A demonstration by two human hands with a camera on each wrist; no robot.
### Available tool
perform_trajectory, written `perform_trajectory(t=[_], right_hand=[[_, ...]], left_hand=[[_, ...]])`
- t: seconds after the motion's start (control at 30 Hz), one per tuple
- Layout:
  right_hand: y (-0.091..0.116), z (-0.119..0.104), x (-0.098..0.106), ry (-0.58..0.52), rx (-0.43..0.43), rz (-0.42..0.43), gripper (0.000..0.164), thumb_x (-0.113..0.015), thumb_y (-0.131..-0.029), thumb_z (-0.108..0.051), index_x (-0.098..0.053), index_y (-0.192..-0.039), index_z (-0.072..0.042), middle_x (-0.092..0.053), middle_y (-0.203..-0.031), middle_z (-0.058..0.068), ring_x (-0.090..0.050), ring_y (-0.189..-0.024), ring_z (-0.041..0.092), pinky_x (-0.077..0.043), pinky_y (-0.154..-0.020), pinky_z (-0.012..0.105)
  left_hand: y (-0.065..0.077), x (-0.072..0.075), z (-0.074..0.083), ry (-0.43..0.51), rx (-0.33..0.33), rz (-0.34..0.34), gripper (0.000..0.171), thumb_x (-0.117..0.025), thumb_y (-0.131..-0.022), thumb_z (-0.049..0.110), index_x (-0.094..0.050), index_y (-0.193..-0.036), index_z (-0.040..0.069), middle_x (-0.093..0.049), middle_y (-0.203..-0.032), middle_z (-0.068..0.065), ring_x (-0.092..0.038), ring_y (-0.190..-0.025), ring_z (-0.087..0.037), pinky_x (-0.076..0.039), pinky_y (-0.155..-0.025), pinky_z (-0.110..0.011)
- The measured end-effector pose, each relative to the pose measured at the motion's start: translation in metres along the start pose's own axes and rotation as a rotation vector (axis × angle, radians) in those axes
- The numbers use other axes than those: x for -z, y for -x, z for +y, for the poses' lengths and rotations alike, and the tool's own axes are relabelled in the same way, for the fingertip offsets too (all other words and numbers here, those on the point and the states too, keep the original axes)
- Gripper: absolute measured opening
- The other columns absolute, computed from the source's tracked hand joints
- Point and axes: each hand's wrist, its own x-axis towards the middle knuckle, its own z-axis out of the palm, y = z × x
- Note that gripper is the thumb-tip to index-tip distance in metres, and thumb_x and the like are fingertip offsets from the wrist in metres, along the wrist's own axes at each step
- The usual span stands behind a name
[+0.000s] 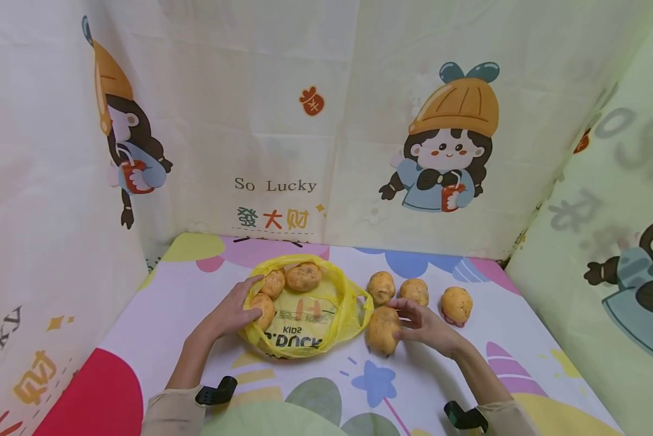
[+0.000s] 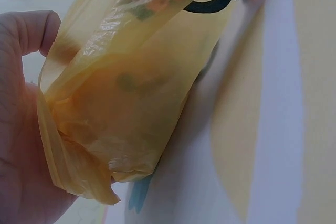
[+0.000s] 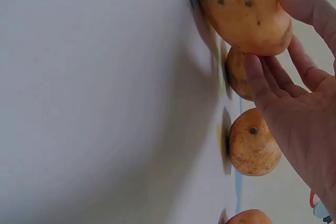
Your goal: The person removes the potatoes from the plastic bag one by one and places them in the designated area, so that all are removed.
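A yellow plastic bag [image 1: 353, 324] lies with its mouth spread wide, and its inside bears dark printed letters. Three potatoes, one of them at the back [image 1: 304, 277], rest inside along its left and far sides. My left hand [image 1: 229, 310] holds the bag's left rim, thumb over the edge; the left wrist view shows the thin film [image 2: 126, 103] beside the palm. Just right of the bag, my right hand [image 1: 426, 330] grips a large potato [image 1: 382, 334] between thumb and fingers. In the right wrist view this potato [image 3: 247, 14] has a few dark eyes.
Behind and right of my right hand sit three more potatoes: one at the left [image 1: 381, 287], one in the middle [image 1: 414, 292] and one at the right [image 1: 457, 304]. A patterned cloth [image 1: 413, 387] covers the table, with printed curtains [image 1: 348, 151] behind and at both sides.
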Motion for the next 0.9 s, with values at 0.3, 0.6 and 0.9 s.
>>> perform_trajectory(t=[0.3,0.6,0.9], right_hand=[[0.0018,0.0014,0.0012,-0.016,0.024,0.003,0.061,-0.07,-0.095,-0.008,-0.041,-0.146,0.006,-0.041,-0.151,0.028,-0.048,-0.137,0.019,-0.044,-0.104,0.019],[0.0002,0.0016,-0.001,0.014,0.023,0.067,0.06,-0.07,-0.093,-0.009,-0.045,-0.145,0.006,-0.047,-0.147,0.026,-0.046,-0.136,0.039,-0.045,-0.102,0.019],[0.0009,-0.0052,-0.0064,0.073,-0.027,0.157,0.064,-0.074,-0.092,-0.016,-0.045,-0.147,0.002,-0.048,-0.148,0.024,-0.044,-0.138,0.046,-0.043,-0.11,0.039]], left_hand=[[-0.0004,0.0001,0.0013,-0.004,0.038,-0.012,0.084,-0.06,-0.082,0.022,-0.029,-0.157,0.002,-0.034,-0.154,-0.031,-0.038,-0.136,-0.044,-0.031,-0.112,-0.065],[0.0007,-0.0006,-0.0011,-0.013,0.031,-0.007,0.083,-0.059,-0.082,0.022,-0.029,-0.157,0.002,-0.035,-0.153,-0.03,-0.039,-0.133,-0.042,-0.033,-0.111,-0.064],[-0.0012,-0.0017,-0.002,-0.003,0.034,-0.006,0.083,-0.058,-0.083,0.022,-0.03,-0.157,0.002,-0.035,-0.153,-0.03,-0.039,-0.134,-0.042,-0.033,-0.111,-0.064]])
